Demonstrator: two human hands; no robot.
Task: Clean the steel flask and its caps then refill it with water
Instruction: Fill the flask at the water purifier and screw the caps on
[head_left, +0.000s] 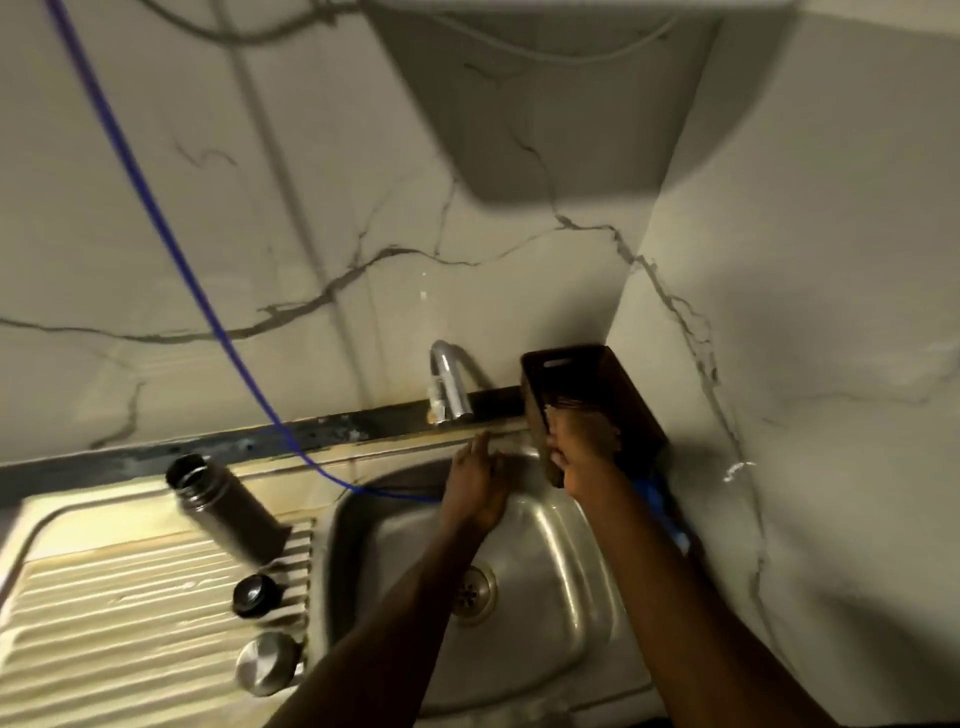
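The dark steel flask (228, 506) stands open and uncapped on the ribbed drainboard (104, 613), left of the sink. Two caps rest in front of it: a black one (255, 595) and a shiny steel one (267, 663). My left hand (475, 491) hovers over the back of the sink bowl (545, 582), fingers extended and empty. My right hand (582, 452) reaches into a dark brown basket (618, 384) at the sink's back right corner; motion blur hides what the fingers touch.
A chrome tap (449, 382) curves over the bowl's back edge. A blue hose (171, 234) hangs from the upper left down into the sink. Something blue (667, 509) lies beside my right forearm. Marble-patterned walls close in behind and on the right.
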